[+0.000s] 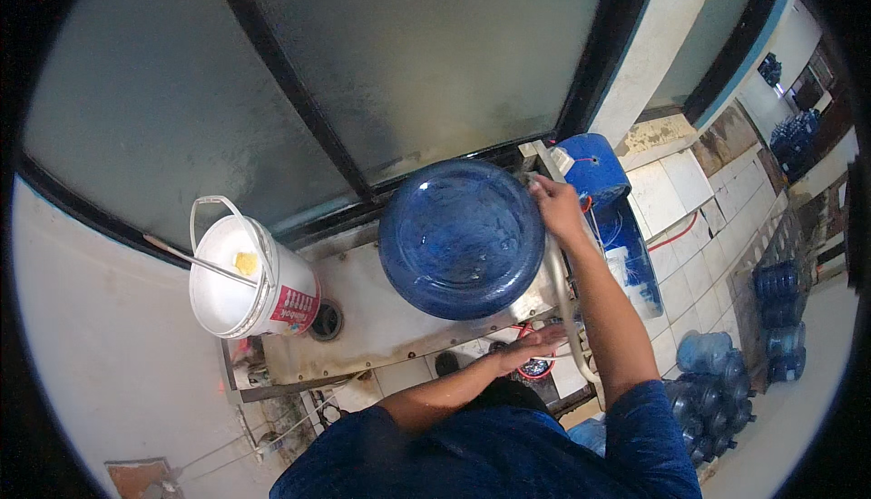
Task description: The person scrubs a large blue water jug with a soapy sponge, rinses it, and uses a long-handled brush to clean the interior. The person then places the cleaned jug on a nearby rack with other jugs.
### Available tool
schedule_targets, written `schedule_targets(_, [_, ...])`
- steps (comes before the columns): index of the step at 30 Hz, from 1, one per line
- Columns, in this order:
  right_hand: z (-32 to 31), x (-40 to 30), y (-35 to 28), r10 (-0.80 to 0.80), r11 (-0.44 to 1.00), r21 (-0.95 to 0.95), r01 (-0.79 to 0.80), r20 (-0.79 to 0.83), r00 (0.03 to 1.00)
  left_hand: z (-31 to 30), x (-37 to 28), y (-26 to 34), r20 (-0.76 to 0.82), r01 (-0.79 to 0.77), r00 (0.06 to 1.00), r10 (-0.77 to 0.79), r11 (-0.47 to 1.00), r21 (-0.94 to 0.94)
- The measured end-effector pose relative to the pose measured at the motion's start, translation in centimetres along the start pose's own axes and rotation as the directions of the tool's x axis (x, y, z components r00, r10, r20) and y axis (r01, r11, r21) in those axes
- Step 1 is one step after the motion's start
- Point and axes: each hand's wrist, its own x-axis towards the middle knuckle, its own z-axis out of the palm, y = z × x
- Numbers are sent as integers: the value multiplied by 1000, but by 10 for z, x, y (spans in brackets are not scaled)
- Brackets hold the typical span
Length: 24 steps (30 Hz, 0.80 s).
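A large blue plastic water jug (463, 240) stands on a metal-topped bench (360, 288), its round, wet-looking base towards me. My right hand (556, 205) is at the jug's upper right side, fingers bent near a small metal fitting; what the fingertips hold is too small to tell. Below the jug, past the bench's front edge, my left hand (534, 348) is stretched out flat, palm not visible, near a pale hose (570, 308). The hose runs down along the bench's right end. A white bucket (289, 295) with suds, a yellow sponge (245, 263) and a stick stands at the left.
Frosted window panes (435, 43) rise behind the bench. To the right are a blue plastic drum (595, 165) and a blue tub (643, 267). Several water jugs (708, 390) lie on the tiled floor at lower right. A round drain hole (326, 320) is beside the bucket.
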Motion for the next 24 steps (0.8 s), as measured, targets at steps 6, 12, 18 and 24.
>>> schedule_targets(6, [-16,3,45,240,914,223,-340,379,894,46,60,32,-523,-90,832,183,976,198])
schedule_targets(12, [-138,-208,75,197,976,-28,-216,531,824,42,101,101,-773,-44,592,227,967,250])
schedule_targets(18, [-162,-304,101,-36,992,-116,45,77,996,26,147,94,-880,-53,474,26,999,1])
schedule_targets(24, [-147,-237,117,-138,983,-81,163,257,956,-37,158,60,-949,152,315,-25,988,25])
